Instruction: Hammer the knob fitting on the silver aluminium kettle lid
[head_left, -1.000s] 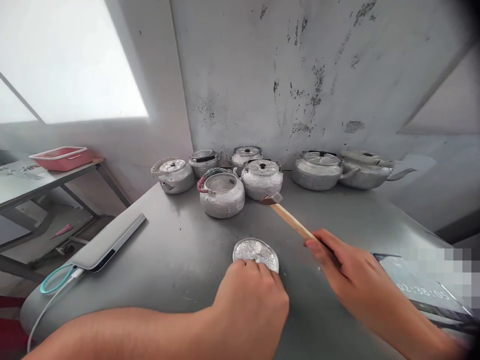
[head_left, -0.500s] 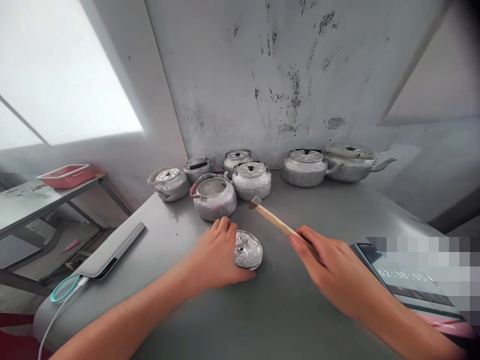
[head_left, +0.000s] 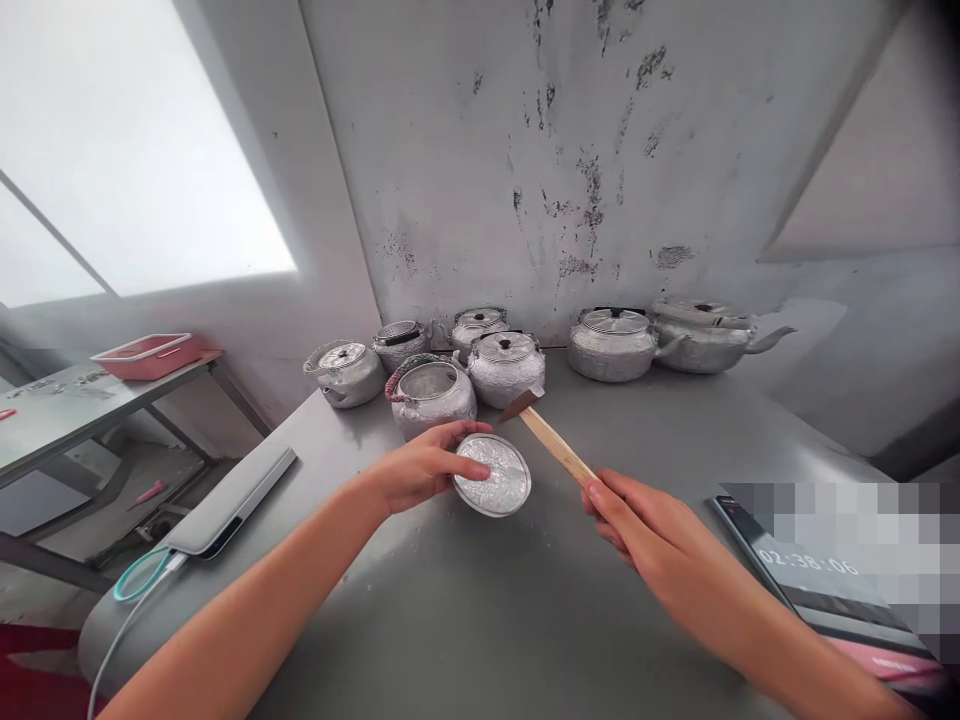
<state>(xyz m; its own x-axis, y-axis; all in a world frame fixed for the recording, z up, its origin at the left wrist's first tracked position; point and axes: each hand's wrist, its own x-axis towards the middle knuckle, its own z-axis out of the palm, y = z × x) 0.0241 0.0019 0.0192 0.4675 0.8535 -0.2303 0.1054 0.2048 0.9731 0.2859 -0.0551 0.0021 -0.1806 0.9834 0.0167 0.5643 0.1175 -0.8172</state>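
Note:
My left hand [head_left: 431,465] grips a round silver metal lid [head_left: 499,485] by its left edge, thumb on the upper face, fingers partly hidden beneath. The lid is tilted, just in front of a lidless kettle [head_left: 433,392] with a red and dark wrapped handle. In my right hand [head_left: 637,520] is the wooden handle of a small hammer [head_left: 559,442]. Its head points up and left, above and right of the lid, apart from it in the picture.
Several silver kettles [head_left: 611,345] line the back of the grey table [head_left: 480,620]. A white power bank [head_left: 229,500] with a cable lies left, a phone [head_left: 810,570] right. A pink basket [head_left: 150,357] sits on a side table.
My left hand has lifted and turned the lid, so a different face shows. The hammer head has turned, and my right hand has shifted its hold on the handle.

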